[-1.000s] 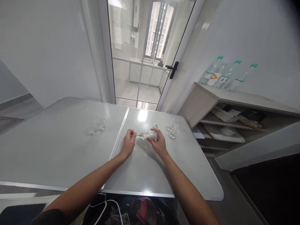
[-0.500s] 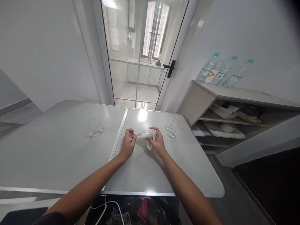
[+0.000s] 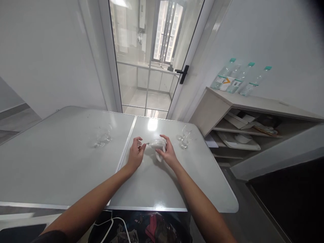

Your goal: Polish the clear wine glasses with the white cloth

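Note:
A clear stemmed wine glass (image 3: 153, 142) lies sideways between my hands, just above the table. My left hand (image 3: 136, 154) pinches it at the foot end, fingers closed. At the bowl end, my right hand (image 3: 169, 154) grips a white cloth (image 3: 159, 156), thumb on the near side and fingers on the far side. Part of the cloth hangs below the bowl; whether some of it is inside the bowl I cannot tell.
Clear stemmed glasses (image 3: 100, 144) stand on the table (image 3: 63, 162) to the left, and more glasses (image 3: 184, 146) to the right. Plastic bottles (image 3: 234, 84) top a shelf unit (image 3: 217, 108) at the right. A glass door (image 3: 158, 94) is behind the table.
The cloth covers less of the bowl's outside than before, and more clear glass shows. Both hands keep their hold; the whole view has shifted slightly.

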Demonstrator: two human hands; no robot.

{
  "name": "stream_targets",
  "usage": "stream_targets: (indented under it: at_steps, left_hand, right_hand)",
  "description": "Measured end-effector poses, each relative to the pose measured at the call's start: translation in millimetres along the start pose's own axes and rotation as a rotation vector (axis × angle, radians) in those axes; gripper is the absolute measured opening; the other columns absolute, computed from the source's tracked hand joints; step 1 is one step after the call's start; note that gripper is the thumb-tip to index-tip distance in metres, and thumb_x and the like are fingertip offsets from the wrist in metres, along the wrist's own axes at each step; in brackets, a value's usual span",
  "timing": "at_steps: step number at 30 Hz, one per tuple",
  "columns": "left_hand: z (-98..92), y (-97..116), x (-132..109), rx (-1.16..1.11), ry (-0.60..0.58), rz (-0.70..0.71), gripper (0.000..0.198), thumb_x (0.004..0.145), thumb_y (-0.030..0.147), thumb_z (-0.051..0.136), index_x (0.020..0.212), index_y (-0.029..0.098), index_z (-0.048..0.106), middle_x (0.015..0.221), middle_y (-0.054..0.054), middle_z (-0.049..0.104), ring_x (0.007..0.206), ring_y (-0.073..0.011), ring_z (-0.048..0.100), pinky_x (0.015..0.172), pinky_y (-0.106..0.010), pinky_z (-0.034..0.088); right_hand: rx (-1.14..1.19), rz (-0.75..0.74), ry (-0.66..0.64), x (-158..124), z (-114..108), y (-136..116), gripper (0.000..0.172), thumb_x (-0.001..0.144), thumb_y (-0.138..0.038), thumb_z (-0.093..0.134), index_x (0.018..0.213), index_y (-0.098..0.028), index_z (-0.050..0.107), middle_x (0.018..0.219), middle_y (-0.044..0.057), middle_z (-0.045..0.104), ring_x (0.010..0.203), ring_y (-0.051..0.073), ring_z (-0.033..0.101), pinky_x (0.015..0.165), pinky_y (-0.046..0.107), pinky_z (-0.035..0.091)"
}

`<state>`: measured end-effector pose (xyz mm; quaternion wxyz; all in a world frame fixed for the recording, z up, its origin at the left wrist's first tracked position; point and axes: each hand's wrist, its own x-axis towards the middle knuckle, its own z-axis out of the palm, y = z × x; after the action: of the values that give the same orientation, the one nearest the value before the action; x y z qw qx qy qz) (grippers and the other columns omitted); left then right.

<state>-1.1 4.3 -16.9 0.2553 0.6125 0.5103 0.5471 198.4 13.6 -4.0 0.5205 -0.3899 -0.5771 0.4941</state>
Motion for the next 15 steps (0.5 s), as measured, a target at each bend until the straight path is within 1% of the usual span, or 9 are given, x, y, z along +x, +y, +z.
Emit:
stream_targets:
  at_steps: [2,4,6,8,9,11,13,14,15]
  left_hand:
    - [-0.7,1.7,0.5,-0.019,-0.021,-0.048,0.02,0.102,0.039,0.052,0.115,0.024,0.048,0.083,0.003,0.049,0.062,-0.0109,0.049,0.062,-0.024,0.041]
    - [-0.4,2.0,-0.1,-0.042,-0.044,-0.05,0.024,0.1,0.041,0.055,0.116,0.024,0.048,0.089,0.002,0.051,0.062,-0.0098,0.049,0.062,-0.023,0.042]
    - [1.2,0.8,-2.1,-0.052,-0.079,-0.009,0.029,0.097,0.041,0.06,0.118,0.024,0.047,0.096,0.001,0.051,0.061,-0.0084,0.048,0.06,-0.023,0.043]
    - [3.3,-1.1,-5.0,-0.037,-0.11,0.054,0.029,0.097,0.039,0.06,0.119,0.024,0.047,0.099,0.0,0.051,0.061,-0.0084,0.047,0.06,-0.023,0.042]
    - [4.2,-2.0,-6.5,-0.028,-0.111,0.078,0.027,0.098,0.038,0.059,0.118,0.024,0.047,0.098,0.0,0.051,0.061,-0.0088,0.047,0.06,-0.024,0.042]
    - [5.2,-2.9,-8.6,-0.02,-0.079,0.087,0.02,0.1,0.036,0.055,0.113,0.023,0.047,0.089,0.002,0.05,0.061,-0.0099,0.045,0.061,-0.024,0.041]
    - [4.7,-2.7,-8.9,-0.035,-0.03,0.044,0.017,0.101,0.037,0.053,0.109,0.023,0.046,0.083,0.003,0.048,0.059,-0.0102,0.044,0.061,-0.025,0.039]
    - [4.1,-2.3,-8.5,-0.047,-0.013,0.022,0.018,0.101,0.038,0.053,0.109,0.023,0.046,0.084,0.003,0.048,0.059,-0.0102,0.045,0.061,-0.025,0.039]
    - [3.3,-1.8,-7.8,-0.059,-0.005,0.004,0.019,0.102,0.039,0.052,0.111,0.023,0.046,0.086,0.003,0.049,0.06,-0.0103,0.046,0.061,-0.025,0.04]
  right_hand:
    - [-0.053,-0.032,0.046,-0.3,0.7,2.7,0.069,0.074,-0.039,0.088,0.133,-0.026,0.054,0.086,-0.002,0.061,0.074,0.017,0.056,0.067,0.026,0.047]
    - [-0.049,-0.049,0.101,-0.3,0.9,5.9,0.061,0.075,-0.041,0.087,0.126,-0.025,0.057,0.081,-0.003,0.059,0.069,0.015,0.053,0.063,0.025,0.045]
    - [-0.023,-0.052,0.158,-0.1,-0.5,7.7,0.057,0.077,-0.044,0.086,0.122,-0.025,0.057,0.077,-0.004,0.057,0.066,0.014,0.051,0.061,0.024,0.043]
    - [0.013,-0.039,0.205,0.1,-3.4,7.1,0.057,0.079,-0.048,0.083,0.123,-0.024,0.056,0.074,-0.004,0.056,0.064,0.014,0.05,0.058,0.023,0.042]
    - [0.031,-0.031,0.205,0.2,-4.9,5.9,0.059,0.08,-0.05,0.082,0.125,-0.024,0.055,0.073,-0.004,0.056,0.063,0.014,0.051,0.057,0.023,0.042]
    - [0.059,-0.031,0.148,-0.1,-7.1,2.6,0.067,0.079,-0.051,0.083,0.132,-0.025,0.051,0.077,-0.003,0.059,0.065,0.015,0.054,0.058,0.024,0.044]
    - [0.051,-0.056,0.063,-0.9,-7.0,-0.1,0.079,0.074,-0.048,0.087,0.139,-0.027,0.048,0.086,-0.001,0.063,0.072,0.017,0.059,0.064,0.026,0.049]
    - [0.027,-0.07,0.037,-1.4,-6.2,-0.7,0.081,0.072,-0.046,0.089,0.139,-0.028,0.048,0.089,-0.001,0.064,0.075,0.018,0.06,0.067,0.027,0.05]
    - [-0.003,-0.082,0.033,-1.7,-5.0,-0.6,0.08,0.07,-0.045,0.091,0.137,-0.027,0.05,0.09,-0.001,0.064,0.076,0.018,0.06,0.068,0.027,0.05]
